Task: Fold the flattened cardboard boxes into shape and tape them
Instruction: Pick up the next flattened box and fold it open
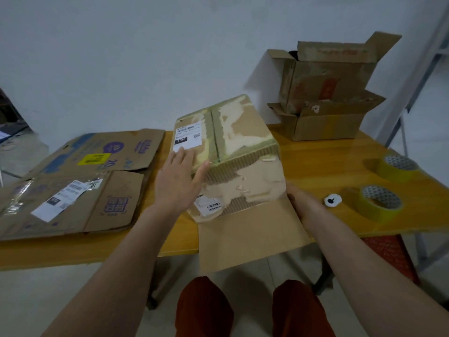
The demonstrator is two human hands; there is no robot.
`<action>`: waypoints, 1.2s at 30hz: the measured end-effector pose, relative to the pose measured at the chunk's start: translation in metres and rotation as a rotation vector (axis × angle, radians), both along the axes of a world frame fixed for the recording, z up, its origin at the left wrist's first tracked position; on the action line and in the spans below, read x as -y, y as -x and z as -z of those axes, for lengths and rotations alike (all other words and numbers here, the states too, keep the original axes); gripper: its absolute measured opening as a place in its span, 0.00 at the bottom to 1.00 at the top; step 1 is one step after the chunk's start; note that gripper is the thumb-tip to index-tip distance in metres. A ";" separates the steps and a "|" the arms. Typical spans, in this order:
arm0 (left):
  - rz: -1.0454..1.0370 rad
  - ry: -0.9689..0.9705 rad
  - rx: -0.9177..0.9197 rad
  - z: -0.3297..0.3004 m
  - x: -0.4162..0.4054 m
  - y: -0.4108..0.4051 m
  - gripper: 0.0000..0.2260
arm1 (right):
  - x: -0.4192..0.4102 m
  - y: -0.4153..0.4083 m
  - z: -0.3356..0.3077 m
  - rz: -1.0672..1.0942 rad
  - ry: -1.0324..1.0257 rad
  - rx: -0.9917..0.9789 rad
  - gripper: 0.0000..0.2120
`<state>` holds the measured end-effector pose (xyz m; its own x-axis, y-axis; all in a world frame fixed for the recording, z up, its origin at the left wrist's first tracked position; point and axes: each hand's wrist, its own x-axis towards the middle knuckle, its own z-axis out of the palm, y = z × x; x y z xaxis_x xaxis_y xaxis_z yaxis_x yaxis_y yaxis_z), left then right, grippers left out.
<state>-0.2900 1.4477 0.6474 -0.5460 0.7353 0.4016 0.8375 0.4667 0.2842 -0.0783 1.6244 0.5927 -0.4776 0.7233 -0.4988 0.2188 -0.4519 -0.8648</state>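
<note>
The cardboard box (226,152) being shaped is sitting at the near edge of the tabletop (328,156), directly ahead of the person and between the two hands. It is tilting, its taped face with a shipping label (187,137) turned up and its long axis running away from the person toward the wall. One loose flap (247,237) is hanging forward over the tabletop's edge toward the knees.

The left hand (182,178) is lying flat with straight fingers on the box's upper left face, pressing beside the label. The right hand (298,200) is touching the box's lower right corner where the flap hinges (its fingers are hidden behind the cardboard, so whether it is gripping cannot be told). Both hands are on the box; the flap looks like the next thing to fold.

Two rolls of yellowish tape (379,203) are lying to the right, nearer the right hand, with a small white round object (332,200) just beside the closer roll.

Flattened boxes (73,186) are waiting on the left. At the far right, two assembled boxes (325,93) are standing stacked, flaps open; their contents are not visible.
</note>
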 end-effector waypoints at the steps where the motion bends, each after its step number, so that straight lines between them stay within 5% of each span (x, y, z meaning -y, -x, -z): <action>1: 0.024 -0.051 0.063 0.004 0.008 0.007 0.36 | 0.000 0.004 -0.006 -0.033 0.030 -0.062 0.24; 8: 0.173 -0.371 0.447 0.016 0.041 0.016 0.26 | 0.008 0.031 -0.073 -0.219 -0.086 -0.210 0.29; 14: 0.329 -0.628 1.181 -0.006 0.034 -0.022 0.26 | 0.036 0.036 -0.164 -0.427 -0.763 0.081 0.13; 20: 0.450 -1.046 1.363 -0.010 0.013 -0.032 0.23 | 0.046 0.042 -0.206 -0.657 -1.079 0.169 0.15; 24: 0.268 -0.814 1.362 0.010 0.005 -0.043 0.28 | 0.046 0.053 -0.209 -0.725 -1.282 0.310 0.20; 27: 0.128 -0.373 1.466 0.010 0.008 -0.040 0.23 | 0.047 0.063 -0.181 -0.673 -1.471 0.547 0.23; 29: 0.061 -0.096 1.370 0.009 0.015 -0.037 0.22 | 0.047 0.065 -0.150 -0.733 -1.563 0.722 0.23; 32: -0.042 -0.093 1.204 0.007 0.023 -0.028 0.21 | 0.042 0.064 -0.107 -0.775 -1.523 0.788 0.24; 36: -0.203 -0.257 1.098 0.011 0.033 -0.010 0.17 | 0.047 0.071 -0.088 -0.547 -1.632 0.676 0.22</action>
